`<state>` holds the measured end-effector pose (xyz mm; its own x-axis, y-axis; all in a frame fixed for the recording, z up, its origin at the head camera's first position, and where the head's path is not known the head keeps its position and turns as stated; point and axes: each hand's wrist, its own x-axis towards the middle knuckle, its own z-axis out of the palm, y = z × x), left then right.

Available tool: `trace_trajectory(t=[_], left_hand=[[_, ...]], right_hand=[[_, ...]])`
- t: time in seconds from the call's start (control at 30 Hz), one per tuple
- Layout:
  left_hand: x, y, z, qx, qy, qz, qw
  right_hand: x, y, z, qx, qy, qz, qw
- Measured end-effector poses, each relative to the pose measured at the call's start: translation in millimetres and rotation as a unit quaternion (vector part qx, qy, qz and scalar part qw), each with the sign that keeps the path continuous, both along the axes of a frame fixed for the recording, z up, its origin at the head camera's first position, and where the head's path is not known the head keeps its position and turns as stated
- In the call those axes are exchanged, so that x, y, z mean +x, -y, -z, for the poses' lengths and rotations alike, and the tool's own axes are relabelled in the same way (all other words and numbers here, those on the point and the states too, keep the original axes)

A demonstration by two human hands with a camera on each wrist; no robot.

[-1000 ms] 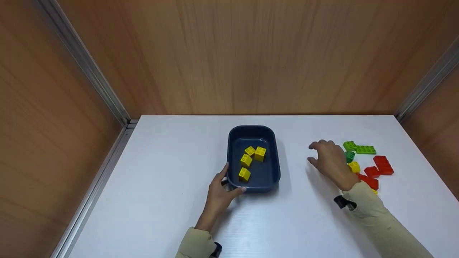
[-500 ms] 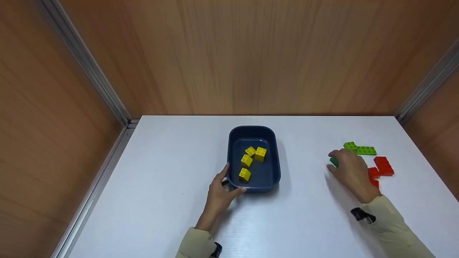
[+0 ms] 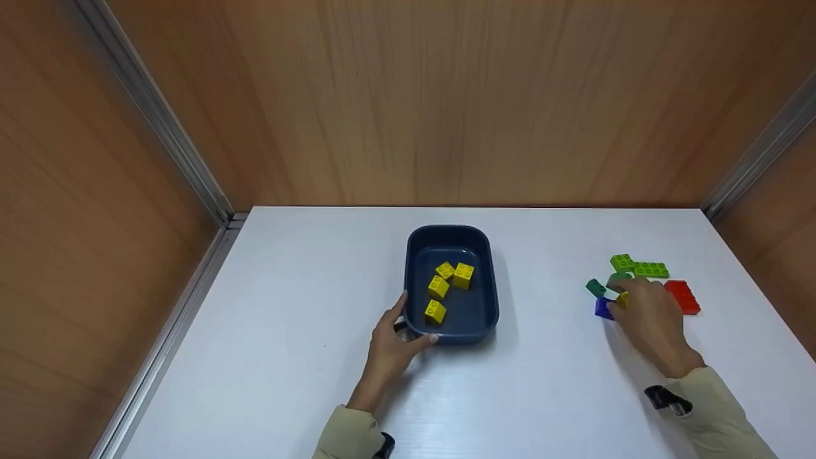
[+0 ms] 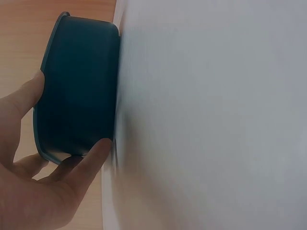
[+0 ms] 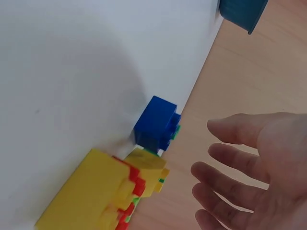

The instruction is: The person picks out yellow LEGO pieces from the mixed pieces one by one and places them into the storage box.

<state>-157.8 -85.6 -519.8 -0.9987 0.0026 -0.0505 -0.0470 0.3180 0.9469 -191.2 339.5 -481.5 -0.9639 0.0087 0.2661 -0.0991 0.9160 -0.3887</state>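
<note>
Dark-blue, rectangular, plastic-looking dish (image 3: 477,313) pinched by left hand (image 3: 390,347); right hand (image 3: 653,325) held spread beside yellow studded plastic brick (image 3: 623,299). Brick pick-up likely; pinch needed next.

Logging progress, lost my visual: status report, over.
Left grip holds dark blue container, four yellow bricks inside. Right grip open over loose bricks. Blue brick close by, possibly in the way.
</note>
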Motion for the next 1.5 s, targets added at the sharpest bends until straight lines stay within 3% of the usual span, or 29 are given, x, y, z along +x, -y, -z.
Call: trace_trajectory(t=[0.2, 0.5, 0.83, 1.2, 1.5], left_hand=[[0.2, -0.8, 0.7, -0.004, -0.002, -0.002, 1.0000], [0.1, -1.6, 0.5, -0.011, 0.001, -0.008, 0.9999], [0.7, 0.5, 1.0, -0.006, -0.003, -0.004, 1.0000], [-0.2, -0.1, -0.3, 0.008, -0.008, 0.004, 0.9999], [0.0, -2.5, -1.1, 0.002, -0.008, 0.006, 0.9999]], right_hand=[[2.7, -9, 5.5, 0.012, -0.004, 0.021, 0.9997], [0.0, -20, 11.5, 0.030, 0.027, 0.041, 0.9983], [-4.9, -24, 15.6, 0.036, 0.044, 0.037, 0.9977], [-9.3, -28, 14.8, 0.035, 0.032, 0.016, 0.9987], [-10.7, -33, 13.5, 0.015, 0.058, 0.034, 0.9976]])
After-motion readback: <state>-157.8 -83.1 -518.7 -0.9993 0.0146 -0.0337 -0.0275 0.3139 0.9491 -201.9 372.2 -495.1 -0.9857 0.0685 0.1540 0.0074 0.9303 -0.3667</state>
